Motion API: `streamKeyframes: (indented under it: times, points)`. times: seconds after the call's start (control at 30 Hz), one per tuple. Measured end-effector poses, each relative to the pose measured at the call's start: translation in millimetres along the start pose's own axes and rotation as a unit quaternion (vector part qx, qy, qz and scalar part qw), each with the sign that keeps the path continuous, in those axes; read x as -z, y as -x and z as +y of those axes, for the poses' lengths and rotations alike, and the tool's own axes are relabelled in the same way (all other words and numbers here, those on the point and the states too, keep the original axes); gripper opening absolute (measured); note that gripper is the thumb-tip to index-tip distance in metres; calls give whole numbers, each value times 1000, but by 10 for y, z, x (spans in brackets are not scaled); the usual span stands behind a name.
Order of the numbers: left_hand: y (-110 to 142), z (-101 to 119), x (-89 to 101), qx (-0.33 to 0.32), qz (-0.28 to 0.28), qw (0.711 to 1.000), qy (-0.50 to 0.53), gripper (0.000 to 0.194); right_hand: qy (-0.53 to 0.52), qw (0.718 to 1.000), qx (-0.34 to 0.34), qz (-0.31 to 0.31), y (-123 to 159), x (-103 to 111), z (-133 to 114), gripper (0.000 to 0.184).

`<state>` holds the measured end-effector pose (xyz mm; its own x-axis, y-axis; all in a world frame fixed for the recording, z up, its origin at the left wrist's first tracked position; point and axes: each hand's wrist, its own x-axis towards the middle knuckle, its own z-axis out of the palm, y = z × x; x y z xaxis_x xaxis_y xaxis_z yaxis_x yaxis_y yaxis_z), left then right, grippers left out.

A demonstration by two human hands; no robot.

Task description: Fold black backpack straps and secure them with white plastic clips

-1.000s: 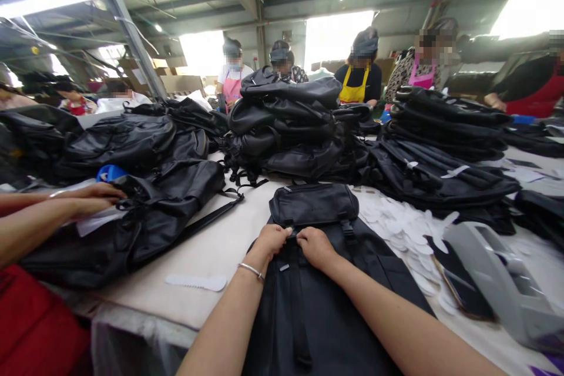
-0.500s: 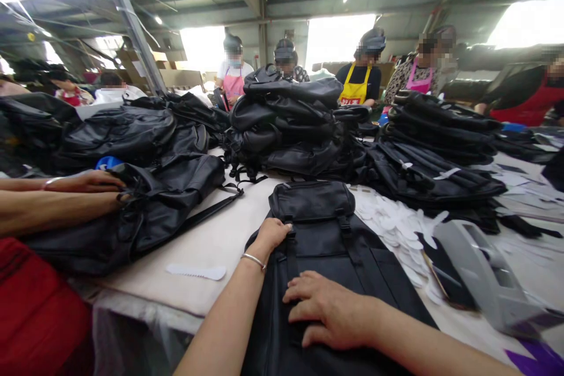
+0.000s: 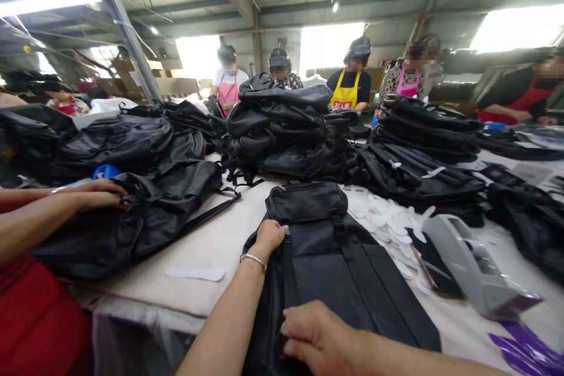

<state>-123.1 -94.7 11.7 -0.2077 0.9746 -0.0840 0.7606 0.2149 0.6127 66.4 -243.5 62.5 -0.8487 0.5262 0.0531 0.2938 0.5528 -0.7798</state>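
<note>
A black backpack (image 3: pixel 326 273) lies on the table in front of me, its rolled top flap (image 3: pixel 306 202) pointing away. Two straps with buckles run down its front. My left hand (image 3: pixel 269 236), with a silver bangle at the wrist, is closed in a pinch at the left buckle (image 3: pixel 287 237), thumb on top. From there the left strap (image 3: pixel 288 273) runs down to my right hand (image 3: pixel 324 335). That hand's fingers are curled together around the strap's lower part; the fingertips partly hide it. The right buckle (image 3: pixel 338 222) is untouched.
Beside me a co-worker's hands (image 3: pixel 99 192) work on another black backpack (image 3: pixel 176 200). Piles of black bags (image 3: pixel 282 129) stand behind. White cut pieces (image 3: pixel 383 223) and a grey tape dispenser (image 3: pixel 467 264) lie on the right. A white strip (image 3: pixel 195 274) lies on the left.
My right hand has gone from spread fingers lying on the backpack to a curled grip lower down. My left hand stays at the buckle. The view has shifted slightly.
</note>
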Motion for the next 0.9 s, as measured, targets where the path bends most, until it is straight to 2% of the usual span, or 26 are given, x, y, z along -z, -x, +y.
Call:
streamKeyframes:
  times: [0.1,0.17,0.23,0.27,0.33,0.4,0.47,0.57,0.6,0.67,0.77,0.83,0.9]
  points:
    - [16,7,-6,-6,5,1000,-14,32,34,998,37,-28,106,-113,32,19]
    - [34,23,8,-10,9,1000,-24,35,30,993,100,-62,148,-139,75,16]
    - [57,48,30,-15,14,999,-36,36,2,983,166,-80,212,-80,68,21]
    - [72,63,44,-18,18,999,-43,36,-6,983,172,-67,266,-10,41,25]
    - [111,97,77,-21,25,998,-57,36,19,994,107,10,424,196,-30,32]
    - [166,145,120,-22,37,996,-75,36,102,988,-24,114,628,437,-55,35]
    - [231,227,170,-26,66,993,-96,32,200,952,-147,176,824,629,24,39]
    - [304,462,220,-98,105,985,-99,29,293,892,-289,188,992,725,280,51]
    - [310,573,215,-129,89,985,-68,30,302,879,-320,183,1005,711,364,53]
    - [287,829,154,-149,5,988,36,30,300,871,-353,165,984,658,479,55]
    - [186,1212,-71,-64,-132,977,153,18,251,880,-375,149,921,614,484,63]
    - [103,1400,-267,-4,-174,967,184,25,181,895,-367,179,910,633,400,63]
    - [25,1505,-448,52,-201,951,230,33,99,916,-311,232,928,668,294,54]
